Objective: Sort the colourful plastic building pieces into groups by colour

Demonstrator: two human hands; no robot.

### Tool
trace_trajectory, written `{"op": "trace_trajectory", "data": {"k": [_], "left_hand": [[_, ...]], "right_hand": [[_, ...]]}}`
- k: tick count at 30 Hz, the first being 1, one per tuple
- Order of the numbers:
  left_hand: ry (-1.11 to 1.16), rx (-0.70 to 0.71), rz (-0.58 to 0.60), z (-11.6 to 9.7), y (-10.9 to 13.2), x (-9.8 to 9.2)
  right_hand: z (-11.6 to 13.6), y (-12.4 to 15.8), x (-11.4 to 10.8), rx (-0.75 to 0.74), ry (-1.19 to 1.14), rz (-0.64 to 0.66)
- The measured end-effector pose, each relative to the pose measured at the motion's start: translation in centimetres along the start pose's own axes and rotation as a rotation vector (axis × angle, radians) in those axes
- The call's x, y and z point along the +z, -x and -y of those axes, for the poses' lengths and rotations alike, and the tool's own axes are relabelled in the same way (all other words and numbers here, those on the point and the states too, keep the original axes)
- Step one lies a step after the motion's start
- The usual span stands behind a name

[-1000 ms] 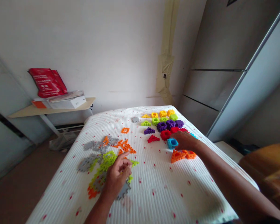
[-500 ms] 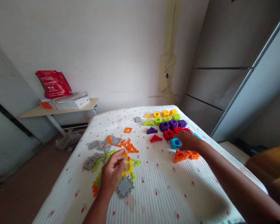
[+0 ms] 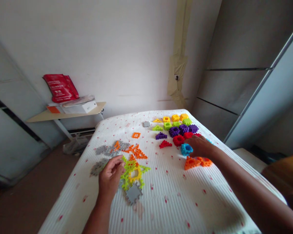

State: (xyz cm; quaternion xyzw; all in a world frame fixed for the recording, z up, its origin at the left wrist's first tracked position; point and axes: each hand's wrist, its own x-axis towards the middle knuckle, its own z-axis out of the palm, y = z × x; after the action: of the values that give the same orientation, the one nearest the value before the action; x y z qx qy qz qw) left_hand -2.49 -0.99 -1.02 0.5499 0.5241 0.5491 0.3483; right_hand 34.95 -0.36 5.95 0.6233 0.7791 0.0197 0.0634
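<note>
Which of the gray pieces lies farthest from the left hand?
The lone gray square at the back, near the small yellow triangle; the other gray pieces lie close to the left hand.

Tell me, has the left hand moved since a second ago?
Yes. Judged against the orange square, the left hand has shifted left. The nearest grey tile, partly covered before, is now clear of the hand.

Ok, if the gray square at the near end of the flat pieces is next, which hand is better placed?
Left, I'd judge: the left hand is close to the gray square, while the right hand is farther away, beside the blue cube.
</note>
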Motion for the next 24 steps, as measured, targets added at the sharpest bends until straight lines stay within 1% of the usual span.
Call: {"op": "trace_trajectory", "data": {"k": [3,6,8,10,13,17,20,24], "left_hand": [[-0.068,0.001,-0.061,0.0,-0.4,-1.0],[-0.275,0.072,-0.075,0.1,-0.7,-1.8],[-0.458,0.151,-0.029,0.3,-0.9,-2.0],[-0.628,0.226,0.061,0.6,-1.0,-1.7],[-0.851,0.292,0.188,0.7,-1.0,-0.9],[-1.043,0.297,0.247,0.4,-0.6,0.0],[-1.112,0.298,0.276,-0.1,-0.2,0.2],[-1.155,0.280,0.276,-0.5,0.0,0.3]], "right_hand": [[0.3,0.6,-0.6,0.002,-0.003,-0.044],[1.4,1.2,-1.3,-0.043,-0.023,-0.137],[2.7,1.6,-1.5,-0.094,-0.048,-0.200],[4.6,1.6,-1.3,-0.155,-0.080,-0.236],[7.8,1.3,0.0,-0.270,-0.119,-0.216],[11.3,0.2,2.7,-0.380,-0.123,-0.197],[12.7,-0.5,4.5,-0.412,-0.125,-0.226],[12.9,-0.9,5.8,-0.407,-0.145,-0.293]]}}
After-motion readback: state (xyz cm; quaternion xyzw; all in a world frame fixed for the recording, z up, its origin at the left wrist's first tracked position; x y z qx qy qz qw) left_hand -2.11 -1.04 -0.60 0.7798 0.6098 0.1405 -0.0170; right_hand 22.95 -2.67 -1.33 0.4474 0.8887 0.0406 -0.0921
